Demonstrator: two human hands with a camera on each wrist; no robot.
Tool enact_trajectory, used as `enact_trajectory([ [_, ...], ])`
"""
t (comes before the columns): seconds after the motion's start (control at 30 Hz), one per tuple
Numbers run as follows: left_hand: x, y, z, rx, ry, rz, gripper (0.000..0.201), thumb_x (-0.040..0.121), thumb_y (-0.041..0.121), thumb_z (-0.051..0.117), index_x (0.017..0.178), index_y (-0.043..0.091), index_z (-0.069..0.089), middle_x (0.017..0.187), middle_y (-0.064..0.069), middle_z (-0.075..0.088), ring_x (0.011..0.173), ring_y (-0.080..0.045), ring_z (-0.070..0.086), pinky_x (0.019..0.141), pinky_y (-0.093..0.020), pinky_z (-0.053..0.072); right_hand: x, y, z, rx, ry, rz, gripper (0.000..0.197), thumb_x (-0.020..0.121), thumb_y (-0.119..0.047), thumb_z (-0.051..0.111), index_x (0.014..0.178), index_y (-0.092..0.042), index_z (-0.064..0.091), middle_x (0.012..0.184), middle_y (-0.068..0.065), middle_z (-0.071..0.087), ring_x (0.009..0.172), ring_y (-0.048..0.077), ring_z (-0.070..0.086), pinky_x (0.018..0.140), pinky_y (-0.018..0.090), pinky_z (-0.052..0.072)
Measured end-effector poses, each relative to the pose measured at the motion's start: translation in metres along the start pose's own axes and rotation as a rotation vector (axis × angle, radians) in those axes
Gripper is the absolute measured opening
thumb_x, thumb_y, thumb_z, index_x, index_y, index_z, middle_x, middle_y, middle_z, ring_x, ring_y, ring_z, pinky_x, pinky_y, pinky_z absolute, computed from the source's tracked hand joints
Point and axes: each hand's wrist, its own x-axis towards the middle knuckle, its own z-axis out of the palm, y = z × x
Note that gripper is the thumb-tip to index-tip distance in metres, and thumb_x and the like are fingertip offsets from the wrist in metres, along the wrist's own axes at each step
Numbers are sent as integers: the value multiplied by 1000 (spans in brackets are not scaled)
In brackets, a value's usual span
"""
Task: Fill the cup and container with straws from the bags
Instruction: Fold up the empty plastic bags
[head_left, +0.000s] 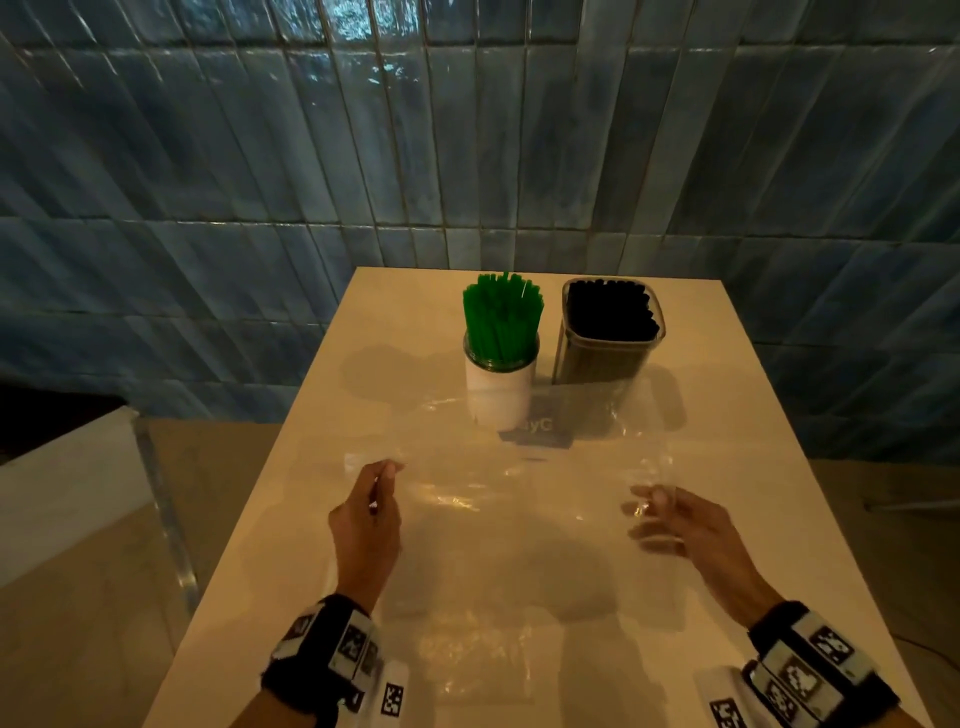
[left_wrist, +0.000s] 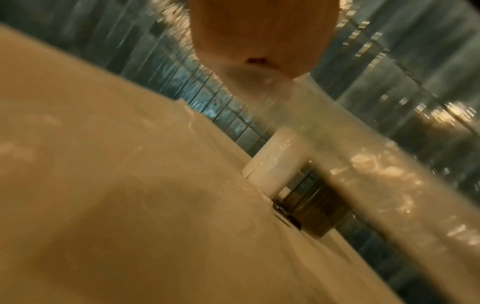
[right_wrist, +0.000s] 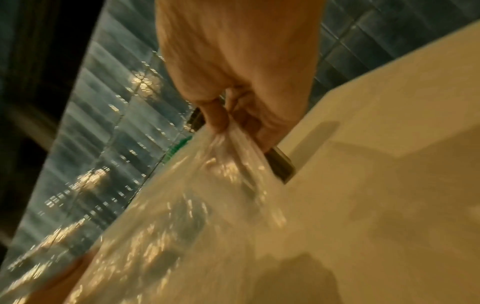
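Holding one clear plastic bag (head_left: 519, 483) stretched between my two hands, I have it spread above the near half of the white table (head_left: 753, 415). My left hand (head_left: 366, 525) pinches the bag's left edge between thumb and fingers; my right hand (head_left: 675, 525) grips the right edge, and the right wrist view shows the film bunched in its curled fingers (right_wrist: 259, 115). No straws show inside the bag, and a printed label can be seen through it near its far edge.

I count two vessels at the far end of the table, side by side and just apart. One is a white cup (head_left: 500, 384) on the left, packed with upright green straws (head_left: 501, 317), far too many to count singly. One is a clear rectangular container (head_left: 605, 338) on the right, filled with black straws (head_left: 610, 309) whose tops sit about level with its rim.

A second sheet of clear plastic (head_left: 478, 649) lies flat on the table near my wrists; I cannot tell whether it is another bag. Blue tiles (head_left: 260, 156) cover the wall behind.
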Motion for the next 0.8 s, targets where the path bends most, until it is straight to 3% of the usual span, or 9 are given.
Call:
enact_trajectory([
  [0.07, 1, 3, -6, 65, 70, 104, 27, 96, 32, 41, 97, 21, 65, 55, 9, 53, 45, -16, 52, 42, -32, 44, -4, -12, 7, -91, 101, -155, 50, 78, -63, 57, 104, -21, 63, 84, 8, 72, 56, 21, 64, 53, 26, 55],
  [0.13, 4, 6, -8, 62, 120, 102, 29, 97, 34, 39, 99, 22, 65, 53, 6, 53, 43, -16, 51, 42, -32, 43, -8, -19, 14, -252, 196, -309, 19, 94, -37, 45, 104, -31, 60, 72, 8, 67, 46, 18, 56, 45, 25, 49],
  [0.17, 4, 11, -8, 18, 116, 56, 30, 98, 35, 37, 100, 24, 64, 50, 3, 51, 39, -15, 48, 39, -31, 42, -8, -18, 15, -333, 258, -384, 19, 97, -28, 41, 104, -33, 58, 65, 7, 64, 44, 14, 53, 44, 25, 47],
  [0.33, -14, 25, -10, -414, -230, -232, 36, 95, 36, 37, 96, 10, 62, 54, -6, 54, 44, -19, 49, 40, -26, 42, 1, -36, 18, -328, 474, -509, 20, 99, -19, 40, 107, -19, 58, 57, 3, 50, 51, 2, 52, 47, 10, 41],
  [0.43, -21, 22, -11, -245, -235, -196, 31, 96, 29, 43, 77, 12, 61, 48, 0, 51, 39, -17, 45, 38, -25, 40, 7, -45, 15, -368, 459, -580, 32, 97, -33, 39, 105, -12, 61, 54, 2, 50, 49, 3, 52, 46, 10, 41],
  [0.53, -16, 20, -14, -27, -117, -86, 27, 98, 22, 44, 76, 26, 60, 43, 2, 46, 37, -16, 44, 37, -27, 41, 11, -56, 9, -473, 427, -736, 49, 92, -56, 33, 99, -16, 60, 51, -5, 50, 50, -2, 55, 45, 6, 40],
  [0.63, -15, 25, -18, -2, -124, -34, 28, 98, 22, 46, 76, 33, 58, 43, -5, 49, 34, -13, 47, 38, -31, 43, 18, -68, 7, -504, 415, -803, 57, 91, -61, 31, 97, -12, 60, 52, -4, 50, 55, -4, 56, 48, 4, 41],
  [0.73, -7, 29, -30, 36, -175, -71, 15, 87, 60, 44, 94, 48, 49, 56, -5, 61, 48, -15, 59, 53, -36, 54, 19, -78, 10, -532, 290, -855, 53, 91, -62, 32, 98, -18, 61, 51, -5, 51, 54, 6, 57, 45, 10, 43],
  [0.8, 13, 27, -37, 90, -111, -91, 64, 68, 78, 45, 119, 42, 36, 97, -3, 66, 81, -18, 63, 74, -43, 54, 19, -84, 15, -610, 132, -953, 42, 93, -57, 34, 100, -24, 59, 51, -5, 53, 53, 12, 57, 43, 15, 45],
])
